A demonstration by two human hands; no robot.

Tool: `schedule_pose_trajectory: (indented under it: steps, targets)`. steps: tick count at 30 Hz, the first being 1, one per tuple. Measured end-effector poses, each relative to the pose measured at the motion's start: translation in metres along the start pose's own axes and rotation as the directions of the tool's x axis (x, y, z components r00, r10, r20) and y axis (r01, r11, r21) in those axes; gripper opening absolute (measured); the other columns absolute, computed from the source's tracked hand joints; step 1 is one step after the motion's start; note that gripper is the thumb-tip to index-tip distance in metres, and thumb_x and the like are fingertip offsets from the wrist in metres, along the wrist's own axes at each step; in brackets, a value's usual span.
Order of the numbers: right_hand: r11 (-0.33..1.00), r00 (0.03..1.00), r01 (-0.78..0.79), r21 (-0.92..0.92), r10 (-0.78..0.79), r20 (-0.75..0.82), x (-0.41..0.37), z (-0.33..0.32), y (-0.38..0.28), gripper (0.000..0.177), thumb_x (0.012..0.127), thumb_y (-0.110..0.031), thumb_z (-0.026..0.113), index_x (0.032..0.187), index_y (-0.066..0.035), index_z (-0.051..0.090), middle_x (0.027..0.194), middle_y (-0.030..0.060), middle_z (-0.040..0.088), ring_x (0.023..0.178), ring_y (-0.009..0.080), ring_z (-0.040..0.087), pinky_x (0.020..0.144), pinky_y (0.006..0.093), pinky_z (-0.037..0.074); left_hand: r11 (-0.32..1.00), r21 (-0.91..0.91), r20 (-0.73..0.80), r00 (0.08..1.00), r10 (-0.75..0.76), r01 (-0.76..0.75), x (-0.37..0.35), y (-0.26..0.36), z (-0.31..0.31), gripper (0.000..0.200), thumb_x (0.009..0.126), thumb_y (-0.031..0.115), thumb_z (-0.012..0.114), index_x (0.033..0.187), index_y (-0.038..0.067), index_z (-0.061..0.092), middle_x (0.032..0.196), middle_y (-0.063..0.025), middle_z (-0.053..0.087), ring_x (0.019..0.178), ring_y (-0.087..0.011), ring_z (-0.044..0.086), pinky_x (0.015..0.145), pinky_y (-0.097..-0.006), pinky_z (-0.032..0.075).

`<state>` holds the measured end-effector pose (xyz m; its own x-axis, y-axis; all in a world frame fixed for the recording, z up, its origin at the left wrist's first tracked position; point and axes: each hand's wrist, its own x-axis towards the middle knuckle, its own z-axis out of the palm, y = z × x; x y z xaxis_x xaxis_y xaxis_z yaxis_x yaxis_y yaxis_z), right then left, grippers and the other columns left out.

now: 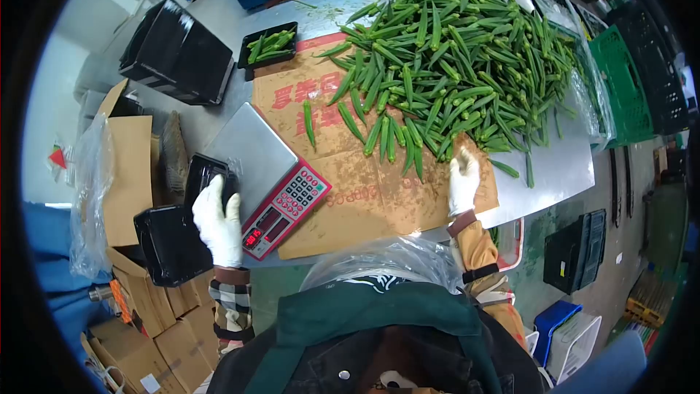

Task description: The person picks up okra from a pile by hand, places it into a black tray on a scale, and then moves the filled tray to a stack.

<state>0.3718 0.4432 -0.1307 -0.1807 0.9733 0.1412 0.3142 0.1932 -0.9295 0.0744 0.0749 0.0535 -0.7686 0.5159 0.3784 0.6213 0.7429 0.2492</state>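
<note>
My left hand (217, 222), in a white glove, is at the left of the scale with its thumb and fingers around the edge of a black plastic tray (198, 175). My right hand (464, 181), also gloved in white, rests over the cardboard sheet (364, 211) at the near edge of a large okra pile (452, 58). Its fingers are slightly curled and apart, with nothing visible between them. A digital scale (255, 153) with a red keypad panel stands beside my left hand, its steel plate bare. One okra pod (308, 122) lies apart on the cardboard.
A black tray holding okra (268, 47) sits at the back left, near a large black stack of trays (177, 51). More black trays (171, 244) are at the left, over open cardboard boxes (131, 175). Green crates (620, 84) stand at the right.
</note>
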Motion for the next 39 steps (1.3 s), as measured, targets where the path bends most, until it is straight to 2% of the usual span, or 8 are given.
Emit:
schedule_pose_trajectory:
  steps: [5, 11, 15, 18, 22, 28, 36, 39]
  targets:
    - [0.855, 0.913, 0.375, -0.358, -0.407, -0.016, 0.093, -0.001, -0.028, 0.056, 0.087, -0.014, 0.073, 0.14, -0.008, 0.056, 0.138, 0.0167, 0.057, 0.128, 0.0336, 0.051, 0.112, 0.0423, 0.038, 0.842, -0.54, 0.181, 0.978, 0.106, 0.009, 0.044, 0.117, 0.067, 0.053, 0.087, 0.009, 0.075, 0.137, 0.005, 0.059, 0.137, -0.0147, 0.06, 0.128, -0.0299, 0.053, 0.112, -0.0385, 0.04]
    - [0.674, 0.949, 0.305, -0.673, -0.158, 0.273, 0.158, 0.037, -0.009, 0.081, 0.084, -0.052, 0.072, 0.154, -0.025, 0.041, 0.163, 0.0222, 0.026, 0.141, 0.0547, 0.029, 0.115, 0.0579, 0.032, 0.709, -0.639, 0.203, 0.825, 0.528, -0.296, 0.114, 0.238, 0.222, 0.07, 0.088, 0.032, 0.072, 0.149, 0.007, 0.046, 0.147, -0.0178, 0.052, 0.137, -0.0357, 0.046, 0.116, -0.0445, 0.035]
    - [0.651, 0.928, 0.322, -0.687, -0.072, 0.367, 0.132, 0.036, -0.043, 0.095, 0.076, -0.039, 0.082, 0.157, -0.029, 0.034, 0.165, 0.0204, 0.019, 0.147, 0.0481, 0.025, 0.117, 0.0627, 0.026, 0.787, -0.381, 0.397, 0.683, 0.614, -0.486, 0.122, 0.287, 0.262, 0.082, 0.081, 0.033, 0.077, 0.153, 0.017, 0.042, 0.162, -0.0169, 0.029, 0.142, -0.0468, 0.034, 0.116, -0.0547, 0.032]
    - [0.774, 0.89, 0.348, -0.529, -0.095, 0.446, 0.102, 0.028, -0.044, 0.094, 0.077, -0.033, 0.081, 0.157, -0.029, 0.034, 0.164, 0.0153, 0.025, 0.148, 0.0382, 0.031, 0.118, 0.0641, 0.022, 0.73, -0.331, 0.309, 0.662, 0.683, -0.598, 0.098, 0.282, 0.262, 0.072, 0.084, 0.023, 0.073, 0.151, 0.021, 0.045, 0.16, -0.0156, 0.032, 0.138, -0.0513, 0.035, 0.109, -0.0566, 0.038]
    - [0.651, 0.776, 0.534, -0.539, -0.125, 0.619, 0.034, 0.019, -0.052, 0.089, 0.074, -0.027, 0.079, 0.154, -0.028, 0.039, 0.162, 0.0133, 0.031, 0.146, 0.034, 0.034, 0.119, 0.0623, 0.02, 0.645, -0.417, 0.289, 0.58, 0.762, -0.64, 0.051, 0.223, 0.247, 0.065, 0.085, 0.011, 0.063, 0.148, 0.018, 0.048, 0.144, -0.0133, 0.05, 0.133, -0.0418, 0.043, 0.106, -0.0531, 0.04]
    - [0.718, 0.664, 0.58, -0.384, -0.144, 0.734, -0.03, -0.002, -0.05, 0.081, 0.076, -0.026, 0.077, 0.15, -0.024, 0.046, 0.16, 0.0152, 0.034, 0.147, 0.0361, 0.032, 0.122, 0.0601, 0.016, 0.753, -0.318, 0.416, 0.63, 0.656, -0.576, -0.008, 0.185, 0.189, 0.074, 0.085, 0.021, 0.072, 0.152, 0.02, 0.043, 0.161, -0.0153, 0.032, 0.144, -0.0507, 0.028, 0.115, -0.0628, 0.028]
    - [0.68, 0.831, 0.456, -0.574, -0.096, 0.547, -0.052, -0.038, -0.043, 0.07, 0.081, -0.034, 0.075, 0.147, -0.029, 0.053, 0.159, 0.0156, 0.036, 0.149, 0.0406, 0.025, 0.122, 0.0607, 0.01, 0.798, -0.445, 0.605, 0.52, 0.603, -0.407, -0.055, 0.154, 0.136, 0.071, 0.089, 0.03, 0.071, 0.152, 0.019, 0.042, 0.164, -0.0213, 0.023, 0.145, -0.0542, 0.024, 0.118, -0.0586, 0.026]
    - [0.716, 0.884, 0.418, -0.559, -0.18, 0.431, -0.049, -0.037, -0.049, 0.053, 0.083, -0.03, 0.075, 0.134, -0.02, 0.066, 0.153, 0.0144, 0.045, 0.146, 0.0388, 0.031, 0.122, 0.0593, 0.012, 0.811, -0.48, 0.639, 0.501, 0.584, -0.334, -0.06, 0.143, 0.122, 0.062, 0.092, 0.03, 0.068, 0.149, 0.018, 0.048, 0.166, -0.0191, 0.02, 0.146, -0.0544, 0.021, 0.118, -0.0598, 0.024]
